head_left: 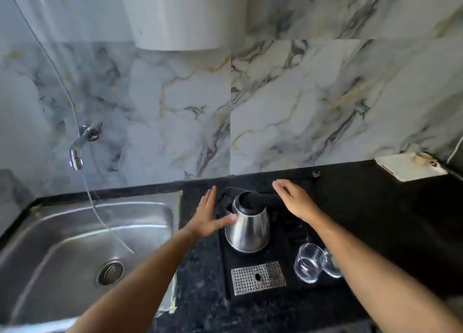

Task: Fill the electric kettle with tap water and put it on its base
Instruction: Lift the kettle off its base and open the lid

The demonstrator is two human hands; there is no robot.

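A steel electric kettle (pixel 248 228) with a black lid and black handle stands on a black tray (pixel 288 255) on the dark counter, right of the sink. My left hand (pixel 210 216) is flat and open at the kettle's left side, thumb touching or almost touching the steel body. My right hand (pixel 293 201) hovers open over the handle's right end, fingers spread, gripping nothing. The wall tap (pixel 80 146) juts out over the steel sink (pixel 75 245) at the left; no water runs from it.
A perforated metal drip grate (pixel 258 277) lies in the tray's front. Two clear glasses (pixel 309 262) stand at the tray's right. A thin clear hose hangs from above into the sink. A white box (pixel 408 167) sits at the counter's back right. A white appliance hangs on the wall above.
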